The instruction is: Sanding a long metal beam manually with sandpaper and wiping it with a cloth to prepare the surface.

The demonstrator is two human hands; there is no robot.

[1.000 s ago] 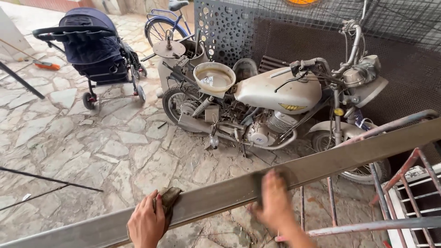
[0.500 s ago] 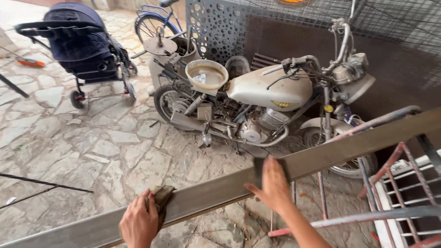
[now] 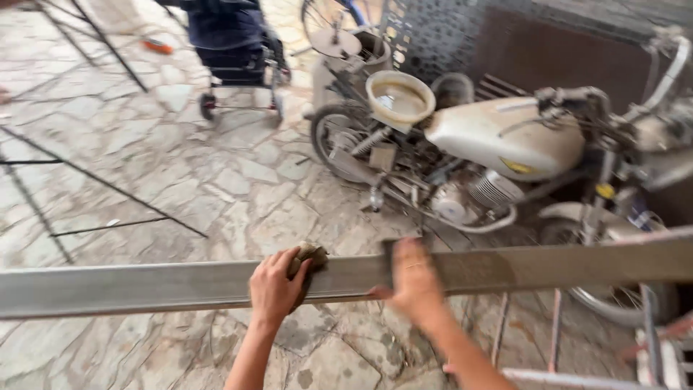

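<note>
Left hand [image 3: 276,285] sits on the long grey metal bar [image 3: 144,285], fingers curled over its top edge and clamped around a dark wad of rag [image 3: 309,256] pressed against the metal. The bar runs across the whole view, low at the left and rising a little to the right, raised above the stone-paved floor [image 3: 216,188]. Right hand [image 3: 413,278] is on the same bar just beside the left, palm flat against its face; it's blurred, so whether it grips anything I cannot tell. Behind the bar stands a pale, dusty motorcycle [image 3: 505,137] with a round basin [image 3: 399,97] resting on its seat. A dark stroller [image 3: 231,43] stands further back at the top.
</note>
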